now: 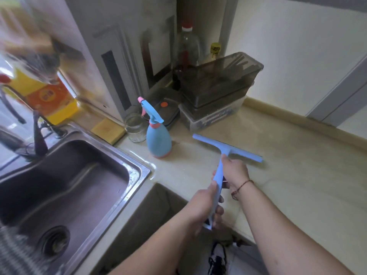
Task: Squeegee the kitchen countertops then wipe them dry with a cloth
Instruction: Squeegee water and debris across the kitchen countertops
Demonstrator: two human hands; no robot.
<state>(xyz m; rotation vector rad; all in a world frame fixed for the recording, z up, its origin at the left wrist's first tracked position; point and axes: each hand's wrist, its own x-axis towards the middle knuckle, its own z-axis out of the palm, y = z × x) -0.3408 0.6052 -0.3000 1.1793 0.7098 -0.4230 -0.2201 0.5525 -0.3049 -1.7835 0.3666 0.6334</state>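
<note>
Both grips clasp squeegee [222, 155] handle.

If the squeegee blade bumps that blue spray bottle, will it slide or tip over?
The spray bottle probably tips sooner than it slides: it stands tall, its trigger head sits high, and the countertop looks glossy. How full it is cannot be seen. The glass jar close behind could get knocked.

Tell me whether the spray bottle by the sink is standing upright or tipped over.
Upright. The spray bottle stands on its base on the counter, with its nozzle at the top.
</note>
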